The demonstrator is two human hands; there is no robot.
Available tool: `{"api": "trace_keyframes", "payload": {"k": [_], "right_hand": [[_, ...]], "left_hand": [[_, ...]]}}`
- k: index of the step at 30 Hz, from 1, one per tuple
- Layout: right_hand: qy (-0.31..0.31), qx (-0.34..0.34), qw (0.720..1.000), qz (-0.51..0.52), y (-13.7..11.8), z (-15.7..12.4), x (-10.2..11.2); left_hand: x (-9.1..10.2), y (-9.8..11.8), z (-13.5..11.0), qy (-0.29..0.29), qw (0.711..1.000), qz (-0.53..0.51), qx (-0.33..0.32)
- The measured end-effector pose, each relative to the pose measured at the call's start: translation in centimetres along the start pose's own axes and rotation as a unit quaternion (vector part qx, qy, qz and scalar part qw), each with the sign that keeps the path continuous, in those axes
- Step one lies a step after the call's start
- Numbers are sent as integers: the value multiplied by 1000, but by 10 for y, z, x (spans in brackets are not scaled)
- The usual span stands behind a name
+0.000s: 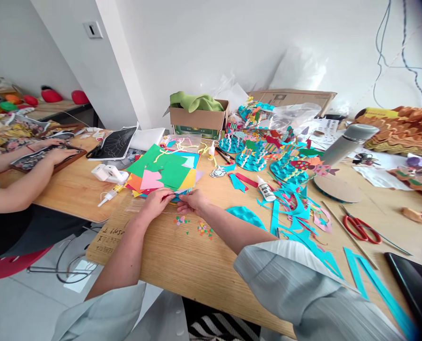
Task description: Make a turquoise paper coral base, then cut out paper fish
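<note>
A stack of coloured paper sheets [175,173], with green and pink pieces on top, lies in front of me. My left hand [157,201] is at the stack's near edge, its fingers pinched on the paper there. Close by on the right, my right hand [193,201] has its fingers bent together at the same edge, where blue sheets show between the hands. The fingertips are partly hidden. Small paper confetti bits [204,229] lie on the table just below my hands. A scalloped blue paper piece [244,218] rests beside my right forearm.
At right are a white glue bottle [266,188], blue paper scraps [294,220], red-handled scissors [362,228], a phone [415,279] and a thermos [351,144]. Decorated blue crafts [251,158] and a cardboard box [198,117] stand behind. A co-worker's hand [62,154] rests on a framed piece at left.
</note>
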State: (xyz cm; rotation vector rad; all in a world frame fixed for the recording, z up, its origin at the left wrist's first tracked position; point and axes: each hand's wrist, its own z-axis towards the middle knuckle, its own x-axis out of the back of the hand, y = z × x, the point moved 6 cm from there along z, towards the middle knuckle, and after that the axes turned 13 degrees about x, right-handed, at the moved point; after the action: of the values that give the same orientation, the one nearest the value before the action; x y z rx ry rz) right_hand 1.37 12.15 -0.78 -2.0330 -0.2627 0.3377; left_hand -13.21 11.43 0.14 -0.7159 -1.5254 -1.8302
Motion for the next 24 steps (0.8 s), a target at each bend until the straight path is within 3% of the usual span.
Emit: {"api": "trace_keyframes", "payload": {"k": [8,13,15,17,20,22,24], "right_hand": [[-36,-2,999,-12,-4,-27,5],[-145,59,986,-63,-6,-97,24],[-139,111,979,-102,-4,-135,45],[-74,172,973,-132,3,-169,76],[131,249,949,-140,28,-213,133],[292,256,911,-141,57,-239,166],[409,237,869,-149,88,-259,183]], "left_hand": [[0,0,-1,9,1000,11,-1],[0,0,-3,20,999,23,-9],[-1,0,-4,21,999,25,-16],[-1,1,-5,21,999,27,-23],[-1,2,-7,27,999,29,-33],[0,3,-8,38,998,30,-38],[3,5,-9,56,997,32,-42]]}}
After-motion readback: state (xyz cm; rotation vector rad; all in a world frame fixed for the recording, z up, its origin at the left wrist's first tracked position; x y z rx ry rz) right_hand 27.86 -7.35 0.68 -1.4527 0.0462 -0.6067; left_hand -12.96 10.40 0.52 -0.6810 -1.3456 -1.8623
